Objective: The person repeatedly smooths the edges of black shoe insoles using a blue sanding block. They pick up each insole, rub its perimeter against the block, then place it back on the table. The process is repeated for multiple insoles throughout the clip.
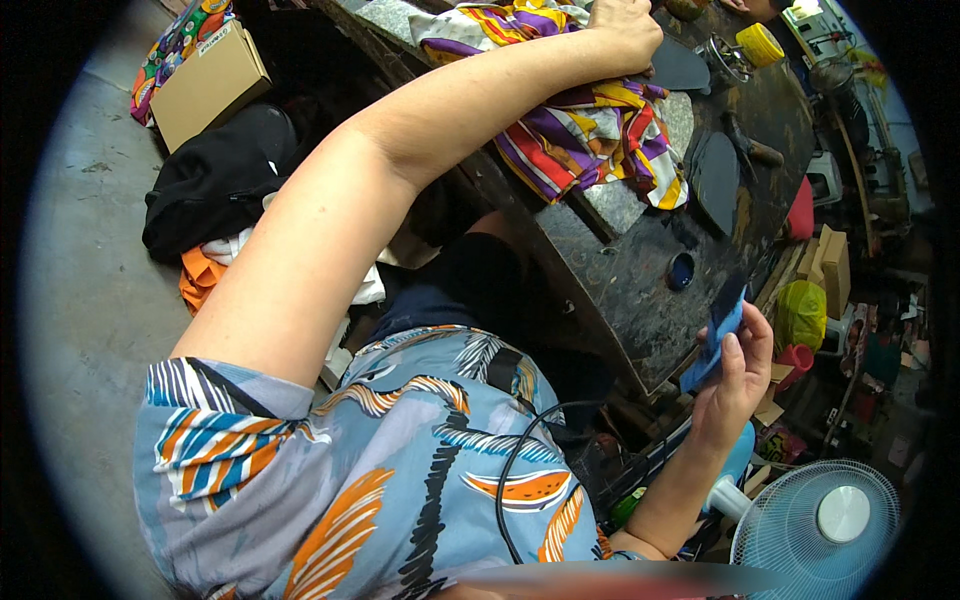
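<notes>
The left hand (625,40) is curled over the far part of the dark, worn counter (635,330); whether it grips anything I cannot tell. The right hand (738,375), well apart from it and nearer, pinches a thin flat blue piece (715,350) between thumb and fingers by the counter's near corner, the long axis slanting up to the right. Around them, left to right: a tan cardboard box (210,90), a rumpled red, yellow, purple and white cloth (600,140) beneath the left forearm, then, between the hands, a small round dark-blue tin (680,270) and a dark grey rounded flat piece (715,180); beyond, a light-blue round fan (843,515)
</notes>
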`<state>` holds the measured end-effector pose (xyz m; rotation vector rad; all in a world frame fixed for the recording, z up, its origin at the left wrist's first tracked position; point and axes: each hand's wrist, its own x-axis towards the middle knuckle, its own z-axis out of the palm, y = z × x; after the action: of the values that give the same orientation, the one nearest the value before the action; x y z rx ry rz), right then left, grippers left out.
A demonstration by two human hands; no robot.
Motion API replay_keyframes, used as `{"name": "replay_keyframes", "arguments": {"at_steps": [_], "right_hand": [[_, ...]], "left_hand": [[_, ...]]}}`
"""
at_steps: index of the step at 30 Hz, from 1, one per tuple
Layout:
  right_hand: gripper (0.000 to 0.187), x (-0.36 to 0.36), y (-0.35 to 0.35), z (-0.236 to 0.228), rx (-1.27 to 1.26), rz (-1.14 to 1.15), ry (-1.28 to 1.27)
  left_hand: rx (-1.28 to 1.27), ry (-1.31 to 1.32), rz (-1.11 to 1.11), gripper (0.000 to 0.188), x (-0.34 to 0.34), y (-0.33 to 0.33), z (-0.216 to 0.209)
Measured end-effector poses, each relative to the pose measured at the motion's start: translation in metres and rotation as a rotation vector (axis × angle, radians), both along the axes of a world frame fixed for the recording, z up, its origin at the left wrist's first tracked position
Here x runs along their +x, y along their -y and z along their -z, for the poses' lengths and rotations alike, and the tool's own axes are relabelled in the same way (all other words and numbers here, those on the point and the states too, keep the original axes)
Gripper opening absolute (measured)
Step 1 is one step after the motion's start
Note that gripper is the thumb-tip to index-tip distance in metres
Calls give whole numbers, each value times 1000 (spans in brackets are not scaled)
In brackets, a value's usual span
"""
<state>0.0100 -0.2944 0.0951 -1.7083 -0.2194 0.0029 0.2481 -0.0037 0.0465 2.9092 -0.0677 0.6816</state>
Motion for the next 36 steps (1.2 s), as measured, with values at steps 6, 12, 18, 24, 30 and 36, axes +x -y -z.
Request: {"name": "replay_keyframes", "arguments": {"at_steps": [6,12,18,24,30,36], "right_hand": [[48,0,-10,-4,45,-78,-6],[52,-1,-8,-8,57,-65,64],[49,7,9,-12,19,94,258],[26,49,-2,-25,-345,35,276],[28,56,-40,-13,-333,-373,236],[28,56,-36,-20,-366,-382,150]], "left_hand": [[-2,123,59,34,-12,2,-5],[-737,256,263,34,-33,1,-15],[-1644,168,706,16,-90,-19,-34],[-1620,-160,810,23,-188,-14,-3],[-1535,-286,752,26,-209,1,8],[-1534,-254,702,27,-209,-10,15]]}}
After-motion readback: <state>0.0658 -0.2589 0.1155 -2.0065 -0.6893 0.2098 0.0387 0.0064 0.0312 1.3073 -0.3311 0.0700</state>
